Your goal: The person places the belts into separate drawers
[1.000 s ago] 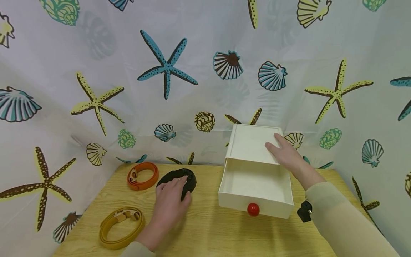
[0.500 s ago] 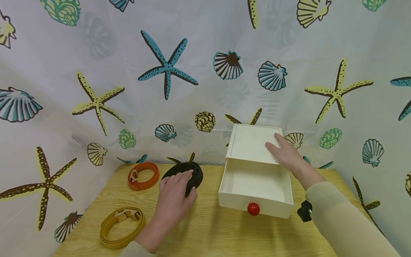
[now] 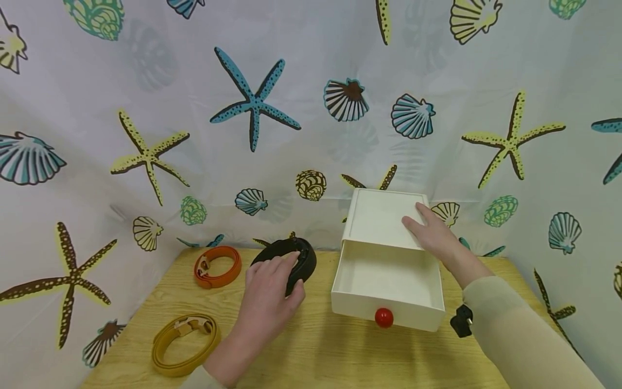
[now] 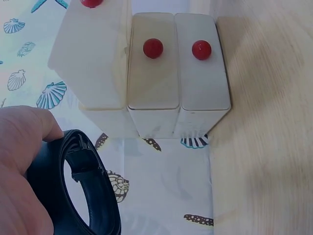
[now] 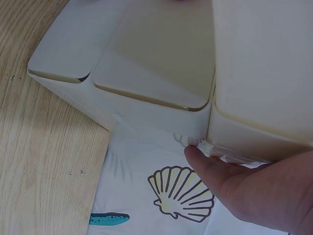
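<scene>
My left hand (image 3: 269,297) grips a coiled black belt (image 3: 308,265) above the wooden table, left of a white drawer unit (image 3: 379,216). In the left wrist view the belt's loop (image 4: 107,205) hangs tilted from the fingers, its buckle part near the top. The unit's top drawer (image 3: 355,304) is pulled out, showing a bare inside and a red knob (image 3: 384,317) on its front. On the unit's top right edge rests my right hand (image 3: 437,237), fingers spread; the right wrist view has its fingertips against the casing's side.
An orange coiled belt (image 3: 237,265) lies at the table's back left, with a mustard-yellow one (image 3: 160,351) nearer the front. Two lower drawers (image 4: 152,83) are pushed in. A curtain (image 3: 311,140) printed with shells and starfish stands behind the table.
The left hand has lifted the black belt and carried it right, toward the drawer unit. The right hand and the open drawer keep their places.
</scene>
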`<state>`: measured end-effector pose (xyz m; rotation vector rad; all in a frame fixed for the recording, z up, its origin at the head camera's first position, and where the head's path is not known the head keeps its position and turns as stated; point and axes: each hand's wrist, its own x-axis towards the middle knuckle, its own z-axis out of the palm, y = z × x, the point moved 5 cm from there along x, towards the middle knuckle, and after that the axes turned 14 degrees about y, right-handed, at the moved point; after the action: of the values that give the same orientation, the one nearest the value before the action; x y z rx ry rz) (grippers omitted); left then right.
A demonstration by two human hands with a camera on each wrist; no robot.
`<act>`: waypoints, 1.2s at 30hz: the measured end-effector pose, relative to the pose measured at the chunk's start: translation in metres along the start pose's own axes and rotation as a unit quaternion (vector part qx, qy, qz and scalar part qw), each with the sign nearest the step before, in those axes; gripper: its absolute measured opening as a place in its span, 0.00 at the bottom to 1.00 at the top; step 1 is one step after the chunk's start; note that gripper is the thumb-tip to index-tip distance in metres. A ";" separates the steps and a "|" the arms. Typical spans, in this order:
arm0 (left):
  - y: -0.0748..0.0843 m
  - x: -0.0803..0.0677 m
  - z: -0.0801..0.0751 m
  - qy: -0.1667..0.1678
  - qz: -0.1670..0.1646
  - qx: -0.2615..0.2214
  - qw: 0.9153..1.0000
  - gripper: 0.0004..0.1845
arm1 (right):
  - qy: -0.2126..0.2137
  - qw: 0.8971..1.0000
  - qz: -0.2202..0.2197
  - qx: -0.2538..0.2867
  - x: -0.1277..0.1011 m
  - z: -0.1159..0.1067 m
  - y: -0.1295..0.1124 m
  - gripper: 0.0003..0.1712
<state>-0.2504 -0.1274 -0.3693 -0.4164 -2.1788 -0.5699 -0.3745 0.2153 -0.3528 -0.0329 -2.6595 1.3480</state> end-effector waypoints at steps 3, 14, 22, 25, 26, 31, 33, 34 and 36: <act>0.004 0.002 -0.003 0.006 0.008 -0.006 1.000 0.26 | -0.002 1.000 0.001 0.000 -0.001 -0.001 -0.001 0.48; 0.026 0.013 -0.019 0.031 0.053 -0.039 0.997 0.27 | 0.004 1.000 0.005 0.004 -0.001 -0.001 0.001 0.49; 0.046 0.019 -0.028 0.032 0.074 -0.060 0.995 0.27 | -0.004 1.000 -0.005 0.006 -0.001 -0.001 0.000 0.49; 0.052 0.021 -0.029 0.026 0.080 -0.067 0.994 0.27 | -0.006 1.000 -0.005 0.008 -0.001 -0.001 -0.001 0.49; 0.055 0.022 -0.030 0.025 0.082 -0.070 0.994 0.28 | -0.006 1.000 -0.005 0.008 -0.001 -0.002 -0.001 0.49; 0.067 0.025 -0.030 0.016 0.100 -0.081 0.992 0.28 | -0.010 1.000 -0.004 0.006 0.000 -0.001 0.002 0.49; 0.072 0.025 -0.030 0.012 0.106 -0.086 0.991 0.28 | -0.014 1.000 -0.004 0.007 0.000 -0.001 0.003 0.49; 0.074 0.025 -0.030 0.011 0.108 -0.089 0.990 0.27 | -0.015 1.000 -0.004 0.008 0.000 -0.001 0.002 0.49; 0.078 0.026 -0.030 0.010 0.113 -0.092 0.989 0.27 | -0.016 1.000 -0.004 0.009 0.000 -0.001 0.002 0.49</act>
<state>-0.2095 -0.0755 -0.3121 -0.7446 -2.0321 -0.6471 -0.3741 0.2171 -0.3536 0.0018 -2.6701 1.3820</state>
